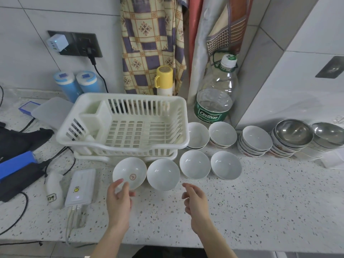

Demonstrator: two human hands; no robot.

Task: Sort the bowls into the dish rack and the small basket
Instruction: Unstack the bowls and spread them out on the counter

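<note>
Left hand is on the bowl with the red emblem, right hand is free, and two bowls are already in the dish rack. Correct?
No: the dish rack holds no bowls yet, as the head view shows. The left hand does grip the emblem bowl, and the right hand is free.

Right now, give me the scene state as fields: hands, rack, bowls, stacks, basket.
left hand: pinches the rim of the emblem bowl
right hand: loosely curled over the counter, holds nothing
dish rack: no bowls in it
front row: emblem bowl leftmost, then three plain white bowls
stacks: white bowl stack and steel-topped stacks to the right of the rack
small basket: cannot identify in view
</note>
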